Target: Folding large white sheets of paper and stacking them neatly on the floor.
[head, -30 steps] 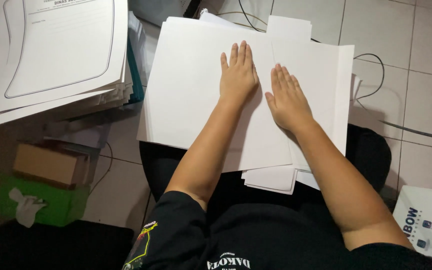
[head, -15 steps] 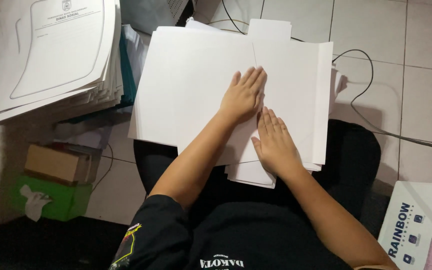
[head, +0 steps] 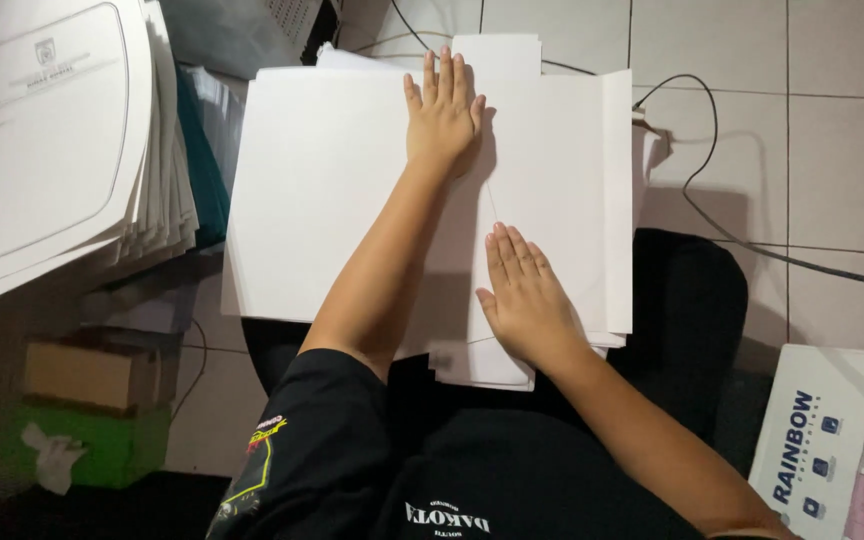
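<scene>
Pressing flat on a large sheet of white card (head: 352, 200), both hands lay palm down with nothing gripped. The left hand (head: 444, 115) rested near the far edge of the sheet, its fingers (head: 447, 75) straight, close together and pointing away from the body. The right hand (head: 524, 300) sat nearer the body on a folded flap of the same card (head: 562, 180), fingers (head: 517, 250) slightly spread and aimed toward the left hand along a faint crease that ran between the two. The card lay across the person's lap over more white sheets whose edges stuck out beneath the right palm and beyond the left fingertips.

Out past the left hand's little-finger side, a thick stack of printed white sheets (head: 52, 150) leaned over a teal edge. Below that stack stood a brown cardboard box (head: 92, 375) on a green tissue box (head: 102, 440). Beyond the right hand's little-finger side, pale floor tiles (head: 842, 150) showed, crossed by a black cable (head: 722, 230). A white carton with blue printing (head: 842, 450) lay on the floor close to the right forearm.
</scene>
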